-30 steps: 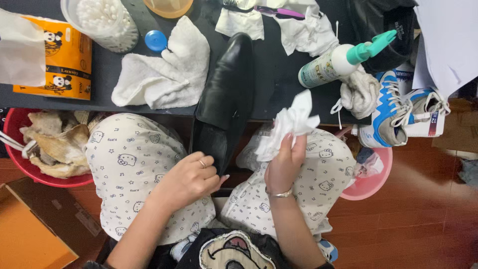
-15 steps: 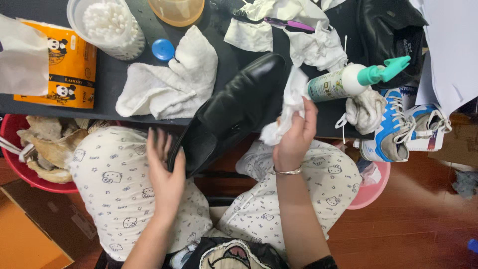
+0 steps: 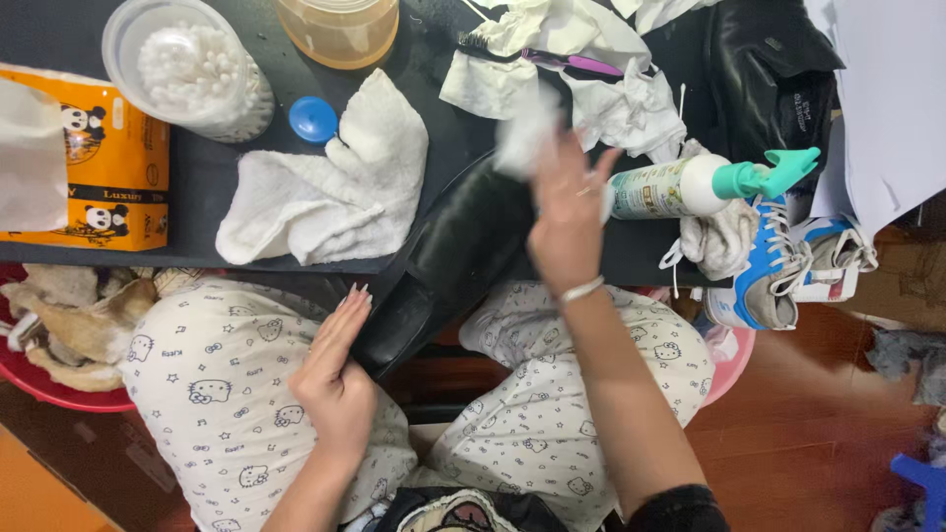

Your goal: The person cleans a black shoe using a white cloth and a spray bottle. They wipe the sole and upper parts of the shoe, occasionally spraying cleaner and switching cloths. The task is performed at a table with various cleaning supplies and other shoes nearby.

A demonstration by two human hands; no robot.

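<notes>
The black leather shoe (image 3: 463, 261) lies slanted off the edge of the dark table (image 3: 227, 177), its heel end braced against the flat, open left hand (image 3: 335, 379) and its toe end under the right hand (image 3: 562, 222), whose fingers are pinched on a white tissue (image 3: 522, 133) pressed to the leather. Wiping looks under way, though how much leather is already clean cannot be judged. The tissue is motion-blurred, the right hand hides the shoe's toe, and beyond that grip a spray bottle (image 3: 690, 185) lies near a blue-and-white sneaker (image 3: 769, 281).

Black shoe (image 3: 463, 258) slanted off table edge
</notes>
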